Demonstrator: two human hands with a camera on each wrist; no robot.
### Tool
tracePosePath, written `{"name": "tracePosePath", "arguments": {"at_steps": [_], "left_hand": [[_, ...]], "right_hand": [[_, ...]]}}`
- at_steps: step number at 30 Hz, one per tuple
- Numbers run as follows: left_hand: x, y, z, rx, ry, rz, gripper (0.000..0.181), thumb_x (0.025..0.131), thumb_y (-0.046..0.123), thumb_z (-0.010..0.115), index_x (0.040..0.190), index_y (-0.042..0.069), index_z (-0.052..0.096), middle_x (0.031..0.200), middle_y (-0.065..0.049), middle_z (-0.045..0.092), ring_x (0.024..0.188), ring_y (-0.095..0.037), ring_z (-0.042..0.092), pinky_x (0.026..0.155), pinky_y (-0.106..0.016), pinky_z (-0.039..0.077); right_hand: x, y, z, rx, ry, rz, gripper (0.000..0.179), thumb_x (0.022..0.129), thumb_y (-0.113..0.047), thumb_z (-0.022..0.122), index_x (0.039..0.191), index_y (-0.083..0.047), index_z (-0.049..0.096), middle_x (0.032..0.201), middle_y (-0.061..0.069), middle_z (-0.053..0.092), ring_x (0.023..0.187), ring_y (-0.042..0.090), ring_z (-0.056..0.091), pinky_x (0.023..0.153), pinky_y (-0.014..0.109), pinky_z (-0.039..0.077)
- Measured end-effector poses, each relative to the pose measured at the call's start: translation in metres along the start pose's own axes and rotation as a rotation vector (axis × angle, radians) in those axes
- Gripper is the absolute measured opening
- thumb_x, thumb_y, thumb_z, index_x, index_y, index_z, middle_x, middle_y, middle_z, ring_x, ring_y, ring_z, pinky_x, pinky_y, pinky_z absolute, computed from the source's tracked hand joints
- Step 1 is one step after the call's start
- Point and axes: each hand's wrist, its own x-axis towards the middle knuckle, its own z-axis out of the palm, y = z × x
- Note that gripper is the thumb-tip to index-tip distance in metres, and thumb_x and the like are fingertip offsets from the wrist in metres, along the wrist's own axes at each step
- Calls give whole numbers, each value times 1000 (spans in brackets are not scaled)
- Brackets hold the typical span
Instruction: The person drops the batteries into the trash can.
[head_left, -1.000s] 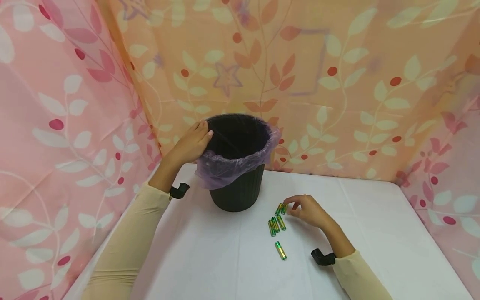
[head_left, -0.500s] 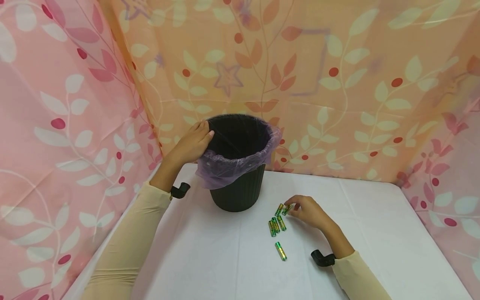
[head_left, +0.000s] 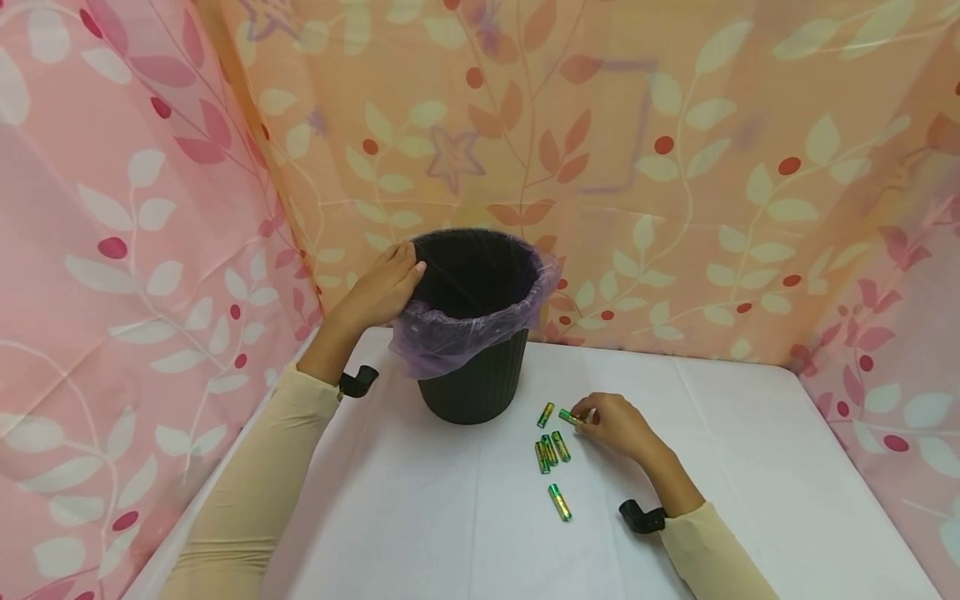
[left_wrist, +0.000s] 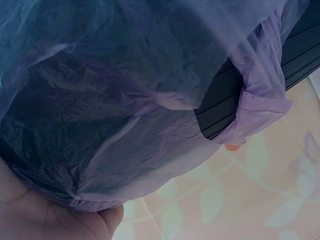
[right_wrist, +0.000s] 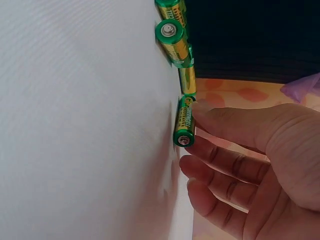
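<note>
Right hand [head_left: 615, 421] partly curled, thumb and index finger pinching green-and-gold battery [right_wrist: 185, 122] at fingertips, other fingers bent below it. Second battery [head_left: 546, 415] just left of those fingertips. Three batteries [head_left: 550, 451] clustered left of hand, nearer person; lone battery [head_left: 559, 502] nearer still, on white table [head_left: 420, 517]. Left hand [head_left: 381, 287] touching rim of black bin [head_left: 472, 402], purple liner [head_left: 450, 343]; cannot tell how far fingers curl.

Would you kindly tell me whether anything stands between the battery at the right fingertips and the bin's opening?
Yes: another battery lies between on the table, and the near wall of the bin rises beyond, with purple liner draped over its top.
</note>
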Motion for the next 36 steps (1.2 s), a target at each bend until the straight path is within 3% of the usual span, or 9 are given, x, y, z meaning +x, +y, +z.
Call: {"name": "tracePosePath", "arguments": {"at_steps": [12, 36], "left_hand": [[-1, -4, 3, -1, -5, 7, 64, 112, 33, 22, 156, -13, 14, 165, -27, 11, 155, -38, 3, 125, -48, 4], [0, -2, 1, 4, 4, 6, 65, 112, 35, 21, 156, -12, 14, 166, -27, 11, 155, -38, 4, 125, -49, 5]], "right_hand": [[-1, -3, 7, -18, 16, 66, 14, 85, -12, 82, 99, -11, 77, 78, -6, 64, 72, 14, 54, 65, 33, 46], [-2, -4, 5, -50, 6, 91, 11, 82, -12, 83, 81, -13, 72, 72, -6, 61, 68, 13, 53, 63, 33, 46]]}}
